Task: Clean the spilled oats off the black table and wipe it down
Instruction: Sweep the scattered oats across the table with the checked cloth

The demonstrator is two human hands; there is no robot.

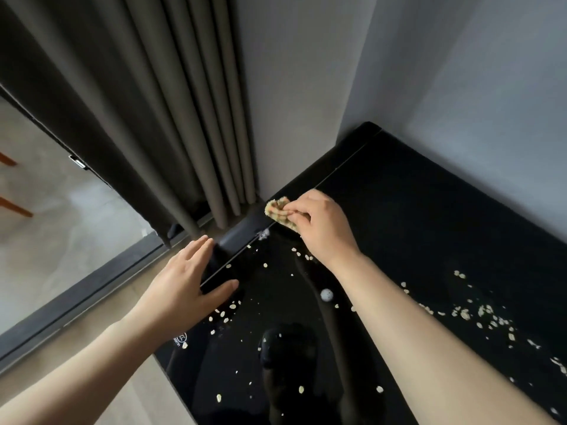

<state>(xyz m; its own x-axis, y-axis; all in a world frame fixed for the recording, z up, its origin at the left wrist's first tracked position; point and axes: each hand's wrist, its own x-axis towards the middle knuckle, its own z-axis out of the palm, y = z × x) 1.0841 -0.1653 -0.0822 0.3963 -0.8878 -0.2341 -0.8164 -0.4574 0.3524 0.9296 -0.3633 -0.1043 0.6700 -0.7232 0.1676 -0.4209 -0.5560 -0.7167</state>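
My right hand (322,228) grips a yellow cloth (277,211) on the black table (414,228) — oats (487,317) everywhere. My left hand (190,280) lies flat, fingers spread — the round logo (181,340) is too blurry to read.

Pale oats (478,315) scattered loose across glossy black table (429,216); yellowish cloth (277,211) bunched at table's far left edge.

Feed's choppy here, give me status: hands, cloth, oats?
Right hand gripping cloth at table's far edge. Left hand open, flat on near-left edge. Oats scattered across top. Nothing blocking.
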